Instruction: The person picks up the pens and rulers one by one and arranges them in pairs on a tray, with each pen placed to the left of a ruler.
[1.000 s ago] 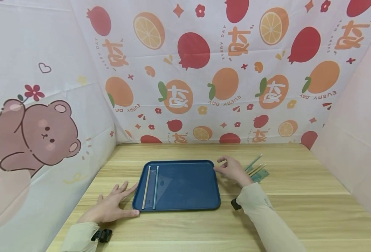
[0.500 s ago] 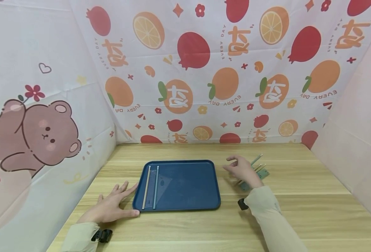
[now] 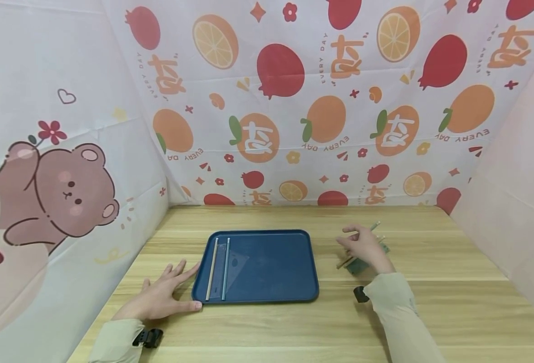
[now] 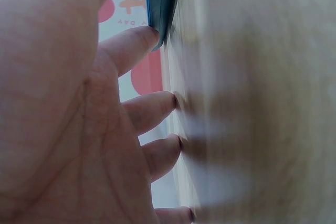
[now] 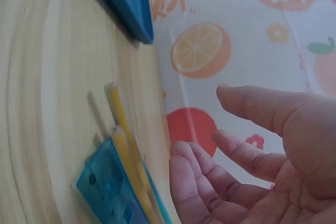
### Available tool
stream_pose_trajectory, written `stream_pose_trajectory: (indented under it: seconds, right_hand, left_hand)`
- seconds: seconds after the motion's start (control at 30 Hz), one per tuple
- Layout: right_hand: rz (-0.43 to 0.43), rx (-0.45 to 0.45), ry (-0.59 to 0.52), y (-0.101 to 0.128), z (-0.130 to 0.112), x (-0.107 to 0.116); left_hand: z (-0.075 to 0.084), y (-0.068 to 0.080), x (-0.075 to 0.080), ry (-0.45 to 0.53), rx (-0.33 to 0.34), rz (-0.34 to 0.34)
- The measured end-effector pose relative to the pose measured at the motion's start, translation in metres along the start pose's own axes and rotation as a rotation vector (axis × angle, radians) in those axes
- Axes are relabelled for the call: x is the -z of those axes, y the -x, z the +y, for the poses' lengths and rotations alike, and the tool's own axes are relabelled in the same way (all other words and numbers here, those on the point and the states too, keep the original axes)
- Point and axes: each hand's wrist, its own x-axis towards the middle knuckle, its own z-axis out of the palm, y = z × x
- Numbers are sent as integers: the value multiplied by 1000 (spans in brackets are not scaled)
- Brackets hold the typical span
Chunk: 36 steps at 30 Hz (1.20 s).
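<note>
Left hand [image 3: 158, 298] rests spread against the blue tray [image 3: 276, 267] while the loosely curved right hand [image 3: 365, 247] hovers near yellow pencils [image 5: 131, 161].

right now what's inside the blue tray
The blue tray holds a tan pencil, a blue pencil, a clear ruler between them, and a clear triangle on the blue pencil's right. Whatever lies directly beneath the pencils is covered.

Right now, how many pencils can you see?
5: a tan pencil and a blue pencil in the tray; two yellow pencils and a teal pencil by the right hand, which may hide others.
</note>
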Motion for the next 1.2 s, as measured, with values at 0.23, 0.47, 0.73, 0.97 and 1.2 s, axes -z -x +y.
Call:
stream_pose_trajectory:
  seconds: [0.23,0.47,0.73,0.97,1.2]
  right_hand:
    - [18,-6,-3,2,7,10]
    - [60,-31,96,2,25,21]
    - [94,-72,182,2,41,28]
    - [141,-98,195,0,47,30]
    - [149,-125,203,-1,53,32]
  left_hand:
    - [1,0,0,5,5,-3]
    - [1,1,0,-5,-8,10]
    - [-2,1,-1,-28,-13,20]
    - [-1,1,-1,-21,-14,21]
    - [0,1,0,-18,-10,19]
